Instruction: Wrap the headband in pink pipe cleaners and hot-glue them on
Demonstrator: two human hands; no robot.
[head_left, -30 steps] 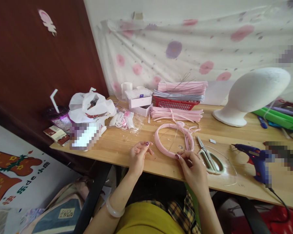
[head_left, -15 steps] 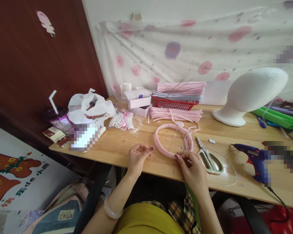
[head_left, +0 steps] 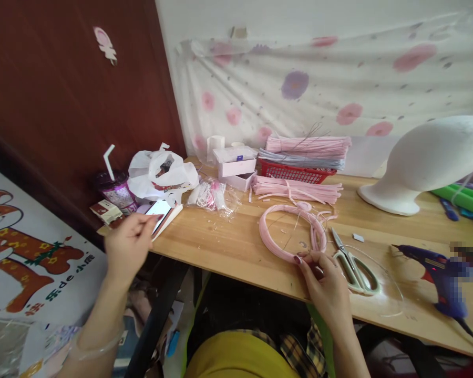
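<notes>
My right hand (head_left: 323,275) pinches the near edge of a pink ribbon-wrapped hoop (head_left: 265,239) between thumb and fingers. The hoop lies on the table, with loose strip ends and thin wire at its far right side. Over at the left end of the table, my left hand (head_left: 129,247) is raised beside a phone (head_left: 160,211) with a lit screen. Its fingers are curled and the thumb is pressed toward them; whether anything small is between them cannot be made out. Green-handled scissors (head_left: 355,270) lie just right of my right hand.
A blue glue gun (head_left: 437,270) lies on the right, its cord trailing off the table. Behind the hoop are a tied bundle of pink strips (head_left: 299,189) and a red basket (head_left: 291,171). A white foam head (head_left: 425,168) stands back right, a cup (head_left: 118,193) far left.
My left hand has moved left, from beside the hoop to the phone. My right hand keeps its hold on the hoop. The view has turned slightly left.
</notes>
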